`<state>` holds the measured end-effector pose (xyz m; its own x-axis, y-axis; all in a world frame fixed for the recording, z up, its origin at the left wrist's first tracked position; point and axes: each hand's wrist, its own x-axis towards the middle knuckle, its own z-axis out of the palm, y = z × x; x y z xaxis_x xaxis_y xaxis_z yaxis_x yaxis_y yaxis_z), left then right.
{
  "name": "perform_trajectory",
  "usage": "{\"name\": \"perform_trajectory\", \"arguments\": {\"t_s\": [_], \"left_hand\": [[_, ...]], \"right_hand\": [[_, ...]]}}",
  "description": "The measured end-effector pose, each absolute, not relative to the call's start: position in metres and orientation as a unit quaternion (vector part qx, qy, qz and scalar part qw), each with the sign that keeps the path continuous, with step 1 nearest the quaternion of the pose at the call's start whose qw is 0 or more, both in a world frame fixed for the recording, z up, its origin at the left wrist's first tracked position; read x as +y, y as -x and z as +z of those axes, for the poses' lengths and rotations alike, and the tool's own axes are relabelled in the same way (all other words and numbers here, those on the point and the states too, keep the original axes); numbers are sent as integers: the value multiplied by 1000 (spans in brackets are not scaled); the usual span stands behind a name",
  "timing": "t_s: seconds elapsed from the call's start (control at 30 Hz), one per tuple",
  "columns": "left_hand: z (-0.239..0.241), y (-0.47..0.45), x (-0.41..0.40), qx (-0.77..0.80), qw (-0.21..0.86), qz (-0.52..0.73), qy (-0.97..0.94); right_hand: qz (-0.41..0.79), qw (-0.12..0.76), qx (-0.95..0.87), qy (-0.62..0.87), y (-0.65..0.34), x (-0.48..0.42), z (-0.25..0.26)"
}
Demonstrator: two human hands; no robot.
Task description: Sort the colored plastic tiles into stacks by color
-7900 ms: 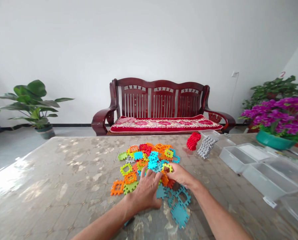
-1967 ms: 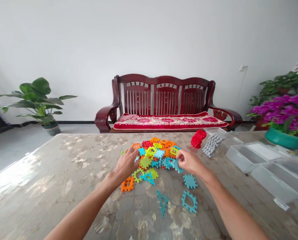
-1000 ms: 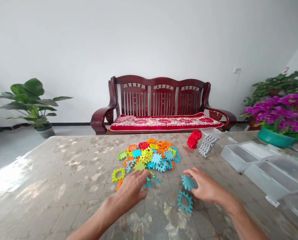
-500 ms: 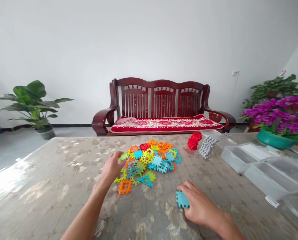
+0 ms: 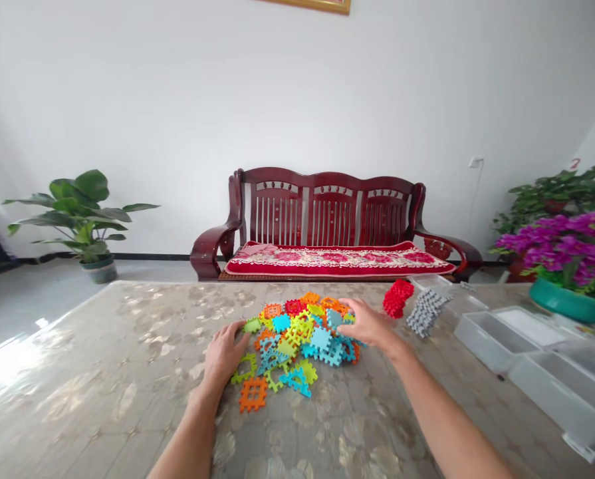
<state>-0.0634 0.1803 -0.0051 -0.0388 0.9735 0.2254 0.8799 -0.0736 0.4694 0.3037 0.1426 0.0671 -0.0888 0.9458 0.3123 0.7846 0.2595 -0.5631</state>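
A heap of flat plastic interlocking tiles in orange, green, yellow, red and teal lies mid-table. My left hand rests flat and open at the heap's left edge, fingertips near a light green tile. My right hand reaches over the heap's right side, fingers curled down onto teal tiles; what they pinch, if anything, is hidden. An orange grid tile lies apart at the near left of the heap.
A red tile stack and a grey tile stack sit at the back right. Clear plastic bins line the right side. A potted purple flower stands beyond them. The marble-patterned table fronts a wooden bench.
My right hand has left the near table, where it covered a teal tile, and reached forward onto the heap's right side. My left hand stayed at the heap's left edge. The view tilted up.
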Motion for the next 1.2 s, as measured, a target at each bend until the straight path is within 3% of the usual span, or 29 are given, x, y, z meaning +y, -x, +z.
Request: {"name": "perform_trajectory", "arguments": {"t_s": [0.17,0.47,0.67,0.83,1.0,1.2], "left_hand": [[-9,69,186,673,91,258,-688],[-16,57,195,612,111,242,-745],[-16,55,199,593,128,243,-757],[-19,58,202,596,118,265,-749],[-20,59,204,598,119,289,-738],[-19,59,204,599,132,299,-731]], "right_hand": [[55,346,-676,649,-334,158,31],[62,340,-656,671,-321,144,-31],[86,352,-667,651,-311,128,-15],[35,310,-637,705,-333,171,8],[47,244,-660,709,-337,211,5],[46,260,-631,730,-330,219,-2]]}}
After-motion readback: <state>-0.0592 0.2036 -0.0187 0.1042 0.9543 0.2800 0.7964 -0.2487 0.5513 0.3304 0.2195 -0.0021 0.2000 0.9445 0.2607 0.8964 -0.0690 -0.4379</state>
